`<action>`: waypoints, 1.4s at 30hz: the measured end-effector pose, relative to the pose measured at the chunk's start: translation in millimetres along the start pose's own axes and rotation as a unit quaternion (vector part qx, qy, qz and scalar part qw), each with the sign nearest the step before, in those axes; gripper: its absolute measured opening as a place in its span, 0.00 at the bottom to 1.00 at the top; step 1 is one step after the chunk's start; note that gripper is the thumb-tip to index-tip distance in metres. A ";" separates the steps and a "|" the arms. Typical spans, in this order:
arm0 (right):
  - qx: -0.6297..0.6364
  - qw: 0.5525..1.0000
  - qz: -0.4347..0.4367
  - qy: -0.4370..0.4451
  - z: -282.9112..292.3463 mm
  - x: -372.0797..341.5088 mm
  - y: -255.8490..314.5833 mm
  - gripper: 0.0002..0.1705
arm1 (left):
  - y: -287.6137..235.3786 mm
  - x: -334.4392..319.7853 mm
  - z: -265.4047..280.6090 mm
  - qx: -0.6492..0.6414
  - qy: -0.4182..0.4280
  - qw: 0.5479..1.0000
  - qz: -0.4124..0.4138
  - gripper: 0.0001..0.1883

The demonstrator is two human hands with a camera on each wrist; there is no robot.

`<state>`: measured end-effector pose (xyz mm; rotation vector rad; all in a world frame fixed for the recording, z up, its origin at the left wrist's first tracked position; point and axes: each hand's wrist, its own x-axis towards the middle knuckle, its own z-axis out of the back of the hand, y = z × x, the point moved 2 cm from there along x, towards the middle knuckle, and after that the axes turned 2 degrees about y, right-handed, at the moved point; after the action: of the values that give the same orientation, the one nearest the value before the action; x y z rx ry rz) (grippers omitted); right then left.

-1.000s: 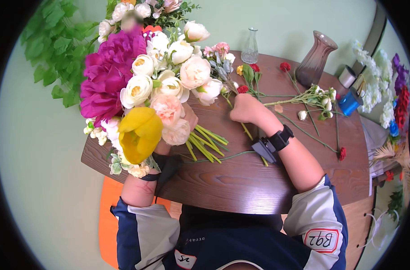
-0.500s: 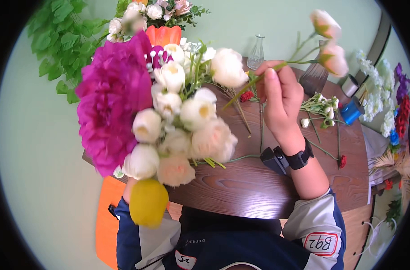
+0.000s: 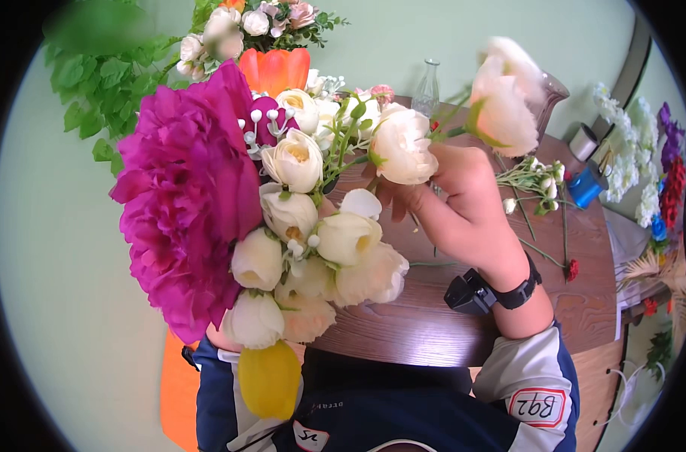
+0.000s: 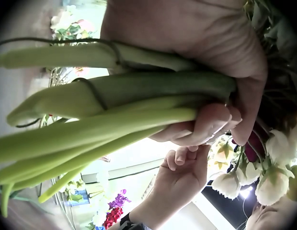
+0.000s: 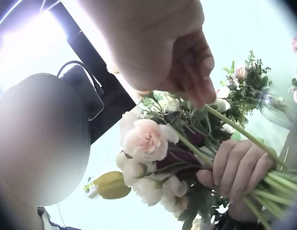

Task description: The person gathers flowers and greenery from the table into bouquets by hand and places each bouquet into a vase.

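Note:
My left hand (image 4: 201,52) grips a thick bundle of green stems (image 4: 124,96); the head view mostly hides it behind the bouquet, but the right wrist view shows its fingers (image 5: 239,165) curled round the stems. The bouquet carries a large magenta peony (image 3: 188,200), an orange tulip (image 3: 277,71), a yellow tulip (image 3: 270,380) and white and pale pink blooms. At the bouquet's right side, my right hand (image 3: 467,215) pinches a green stem (image 5: 242,130) between thumb and fingers. Pale blooms (image 3: 505,109) stand just above this hand.
Loose stems with white buds (image 3: 535,181) and a red carnation (image 3: 573,268) lie on the dark wooden table (image 3: 418,331). Behind are a clear glass vase (image 3: 426,90), a purplish vase (image 3: 552,98), a silver spool (image 3: 583,142) and a blue spool (image 3: 586,187).
My right hand picked up a pale-flowered stem from the table, raised it and brought it left against the bouquet. The bouquet has tilted, its yellow tulip swinging down toward my body.

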<state>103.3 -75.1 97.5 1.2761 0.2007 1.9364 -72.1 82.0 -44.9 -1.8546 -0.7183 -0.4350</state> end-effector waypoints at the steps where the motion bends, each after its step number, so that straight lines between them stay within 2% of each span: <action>1: 0.064 0.996 -0.057 0.027 -4.9 -1.1 -0.2 0.04 | 0.3 -1.1 0.1 -0.001 -0.003 1.000 0.001 0.15; 2: 0.080 0.991 -0.101 0.028 -6.8 -0.4 7.6 0.04 | 0.7 -1.9 0.3 -0.001 -0.005 1.000 0.002 0.15; 3: 0.080 0.991 -0.100 0.027 -7.3 -0.6 7.1 0.04 | 1.2 -2.1 0.4 -0.002 -0.006 1.000 0.003 0.15; 5: 0.026 0.999 -0.019 0.024 -7.5 -1.2 8.8 0.04 | 2.5 -2.6 0.8 -0.004 -0.009 1.000 0.005 0.14; 10: -0.014 0.998 0.006 0.059 -9.0 -3.6 13.1 0.04 | 3.3 -7.8 2.1 -0.006 -0.022 1.000 0.007 0.14; 12: -0.023 0.996 0.085 0.026 -15.9 -5.0 12.8 0.05 | 5.0 -10.6 2.4 -0.008 -0.027 1.000 0.009 0.14; 13: -0.023 0.996 0.084 0.026 -16.5 -6.1 12.4 0.05 | 6.0 -12.3 2.5 -0.010 -0.030 0.999 0.010 0.14; 16: -0.046 0.991 0.041 0.118 -21.5 -9.3 4.2 0.08 | 7.1 -16.7 4.1 -0.012 -0.040 0.999 0.013 0.14; 17: -0.046 0.991 0.041 0.118 -21.8 -8.3 2.4 0.08 | 7.7 -17.6 4.9 -0.012 -0.042 0.999 0.014 0.14; 19: -0.058 0.993 0.100 0.030 -18.8 -6.5 2.6 0.07 | 9.5 -18.8 6.4 -0.015 -0.046 0.999 0.016 0.14; 20: -0.058 0.993 0.100 0.030 -18.8 -6.4 1.3 0.07 | 10.6 -19.4 7.3 -0.016 -0.048 0.999 0.017 0.14; 22: 0.012 0.993 0.009 -0.114 -13.1 -6.1 -4.7 0.05 | 11.2 -20.9 8.3 -0.018 -0.054 0.998 0.019 0.14; 23: 0.012 0.993 0.009 -0.114 -13.2 -5.6 -6.7 0.05 | 11.5 -21.8 8.8 -0.018 -0.056 0.998 0.020 0.14; 25: 0.115 0.967 -0.043 -0.222 -8.0 -5.3 -14.8 0.02 | 12.7 -22.6 10.2 -0.020 -0.059 0.998 0.020 0.15; 26: 0.066 0.971 -0.025 -0.231 -3.6 -4.8 -16.3 0.05 | 13.7 -22.9 10.9 -0.021 -0.061 0.998 0.021 0.15; 27: 0.091 0.971 -0.044 -0.218 -3.5 -4.3 -16.2 0.08 | 14.6 -23.7 11.4 -0.023 -0.063 0.998 0.021 0.15; 30: 0.138 0.964 -0.088 -0.212 -10.2 -3.4 -15.8 0.09 | 16.2 -27.3 13.1 -0.025 -0.073 0.997 0.023 0.15; 32: 0.182 0.947 -0.118 -0.237 -13.2 -3.7 -16.6 0.11 | 16.5 -29.5 14.0 -0.025 -0.078 0.996 0.026 0.15; 36: 0.156 0.957 -0.137 -0.200 -15.8 -5.6 -27.2 0.10 | 19.1 -33.1 15.9 -0.030 -0.086 0.995 0.031 0.15; 38: 0.074 0.982 -0.137 -0.110 -19.5 -6.2 -30.8 0.05 | 18.9 -33.5 17.6 -0.030 -0.090 0.995 0.033 0.15; 39: 0.073 0.982 -0.136 -0.111 -18.9 -5.7 -26.6 0.05 | 19.1 -33.3 18.6 -0.030 -0.090 0.995 0.034 0.15; 40: 0.037 0.993 -0.068 -0.092 -19.1 -4.0 -15.9 0.02 | 20.1 -33.2 19.8 -0.031 -0.092 0.995 0.035 0.15; 42: 0.011 0.996 0.044 -0.080 -22.1 -2.2 -8.8 0.09 | 21.7 -35.5 21.1 -0.034 -0.097 0.994 0.036 0.15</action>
<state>90.0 -64.5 80.8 1.4694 0.0871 1.8985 -85.4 85.8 -89.5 -1.9988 -0.7726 -0.2365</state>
